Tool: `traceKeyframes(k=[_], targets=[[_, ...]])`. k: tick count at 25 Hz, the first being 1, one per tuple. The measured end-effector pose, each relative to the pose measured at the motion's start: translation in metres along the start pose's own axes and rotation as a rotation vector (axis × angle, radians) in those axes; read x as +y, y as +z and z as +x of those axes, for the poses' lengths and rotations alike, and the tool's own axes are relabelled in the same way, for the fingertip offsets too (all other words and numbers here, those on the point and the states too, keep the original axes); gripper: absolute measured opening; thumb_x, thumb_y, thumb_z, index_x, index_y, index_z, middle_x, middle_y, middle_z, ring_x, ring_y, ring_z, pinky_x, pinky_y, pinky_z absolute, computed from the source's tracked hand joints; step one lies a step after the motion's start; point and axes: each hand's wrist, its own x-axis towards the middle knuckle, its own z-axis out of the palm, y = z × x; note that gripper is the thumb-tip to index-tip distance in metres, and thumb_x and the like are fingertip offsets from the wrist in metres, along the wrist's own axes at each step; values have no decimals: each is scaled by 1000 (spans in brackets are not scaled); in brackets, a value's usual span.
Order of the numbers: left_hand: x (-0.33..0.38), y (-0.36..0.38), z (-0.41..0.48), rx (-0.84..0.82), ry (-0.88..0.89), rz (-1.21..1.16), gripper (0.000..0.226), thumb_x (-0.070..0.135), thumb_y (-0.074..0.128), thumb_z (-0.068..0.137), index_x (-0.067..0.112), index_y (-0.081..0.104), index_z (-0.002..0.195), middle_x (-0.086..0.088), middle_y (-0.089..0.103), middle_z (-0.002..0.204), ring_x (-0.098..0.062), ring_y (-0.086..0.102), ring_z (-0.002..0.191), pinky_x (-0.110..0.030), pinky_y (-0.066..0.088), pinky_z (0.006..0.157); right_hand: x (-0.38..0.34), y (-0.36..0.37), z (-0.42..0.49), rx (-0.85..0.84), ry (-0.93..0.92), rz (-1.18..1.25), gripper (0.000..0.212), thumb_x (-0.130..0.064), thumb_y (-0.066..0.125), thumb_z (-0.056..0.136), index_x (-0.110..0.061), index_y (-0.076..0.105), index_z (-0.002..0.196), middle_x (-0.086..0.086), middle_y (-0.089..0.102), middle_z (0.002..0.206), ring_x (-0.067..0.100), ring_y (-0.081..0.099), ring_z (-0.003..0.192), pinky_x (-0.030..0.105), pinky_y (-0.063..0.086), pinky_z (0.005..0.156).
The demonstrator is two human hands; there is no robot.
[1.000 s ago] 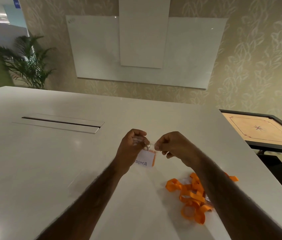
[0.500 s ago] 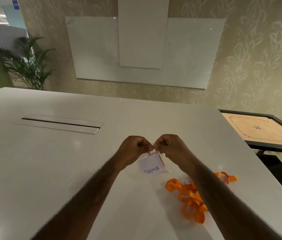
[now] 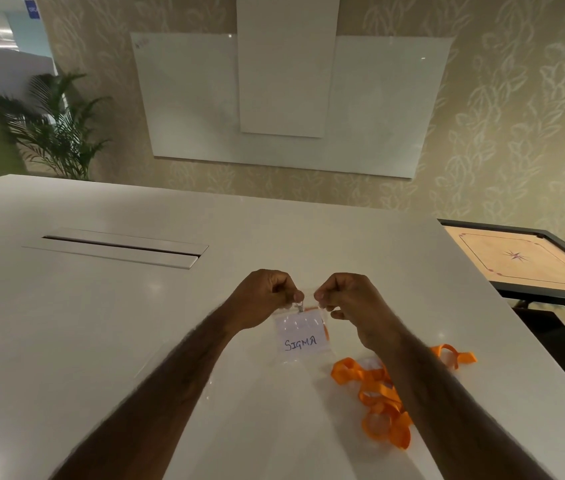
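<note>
Head view, one frame.

- White table (image 3: 101,341): fills the lower view and carries everything in hand.
- Glass board (image 3: 187,98) on the patterned wall behind, with a plain panel (image 3: 286,64) over its middle.
- Carrom board (image 3: 516,261): on a dark stand beyond the table's right edge, apart from it.
- Potted palm (image 3: 56,133): far left, behind the table.
- Cable flap (image 3: 118,249): set in the table top, left of centre, well apart from the hands.
- Orange lanyards (image 3: 378,393): loose tangle on the table, partly under the right forearm, just right of the badge.
- Left hand (image 3: 263,296): curled, thumb and forefinger pinching the badge sleeve's top edge at its left, right at the clip.
- Right hand (image 3: 347,299): curled likewise, fingers pinching the sleeve's top right corner. The two hands are close together but not touching.
- Badge sleeve (image 3: 300,336): clear plastic, white card inside lettered "SIGMA", hanging upright between the hands with its face to the camera. Cannot tell whether its lower edge touches the table.
- Metal clip (image 3: 299,306): at the sleeve's top, just under the left fingers; too small to read further.
</note>
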Motion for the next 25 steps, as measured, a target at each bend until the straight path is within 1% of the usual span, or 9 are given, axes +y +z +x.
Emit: traceKeyframes(k=[3, 6, 9, 13, 16, 18, 21, 23, 25], targets=[[-1, -2, 2, -36, 19, 28, 15, 10, 71, 89, 20, 74, 77, 3, 74, 80, -5, 63, 73, -26, 50, 73, 6, 1, 0, -38, -88, -1, 13, -5, 69, 79, -16, 74, 75, 6, 72, 75, 13, 59, 66, 31, 48, 66], [-1, 0, -1, -37, -6, -42, 14, 15, 75, 87, 24, 75, 76, 10, 74, 75, 0, 62, 66, -15, 49, 64, 8, 1, 0, -131, -131, -60, 10, -11, 78, 80, -20, 77, 78, 0, 76, 80, 12, 66, 71, 27, 51, 69], [-1, 2, -2, -42, -18, -68, 15, 12, 75, 87, 23, 75, 76, 8, 74, 73, -2, 60, 62, -17, 49, 60, 8, 0, 4, -104, -152, -174, 13, -13, 77, 82, -22, 76, 73, -2, 76, 78, 6, 64, 67, 27, 49, 67], [2, -2, -2, -116, 36, -15, 26, 10, 67, 89, 28, 72, 71, 10, 66, 65, -2, 54, 58, -15, 44, 61, 7, -1, 1, -164, -110, -89, 5, -15, 77, 84, -14, 77, 79, 16, 74, 86, 17, 62, 73, 36, 49, 73], [-1, 2, -1, -120, 43, -6, 19, 15, 66, 92, 24, 68, 75, 11, 62, 68, -5, 52, 65, -23, 43, 67, 6, 2, -3, -175, -61, -33, 12, -22, 78, 83, -11, 74, 80, 7, 73, 80, 14, 63, 72, 33, 49, 70], [-3, 3, -1, -114, 14, -56, 15, 18, 68, 92, 21, 67, 77, 10, 62, 71, -7, 51, 67, -26, 42, 67, 5, 2, -3, -169, -39, 10, 8, -18, 77, 82, -12, 74, 77, 3, 73, 77, 12, 61, 70, 33, 46, 69], [-3, 4, -1, -106, 0, -112, 17, 19, 70, 92, 23, 67, 77, 14, 63, 69, -2, 52, 63, -19, 43, 63, 3, 1, -4, -164, -24, 39, 10, -10, 74, 83, -16, 73, 75, 3, 70, 74, 14, 58, 70, 33, 43, 70], [-1, 4, -1, -96, -7, -118, 15, 19, 70, 93, 23, 68, 79, 16, 65, 69, 0, 54, 63, -16, 44, 62, 2, 1, -5, -158, 0, 64, 9, -8, 71, 84, -14, 74, 77, 6, 69, 74, 15, 58, 71, 33, 42, 69], [-2, 2, -1, -67, -24, -99, 11, 20, 69, 94, 20, 68, 83, 16, 67, 72, 1, 57, 65, -18, 46, 65, 3, 0, -5, -130, 28, 125, 8, -7, 69, 87, -9, 76, 82, 9, 70, 76, 17, 60, 71, 31, 44, 66]])
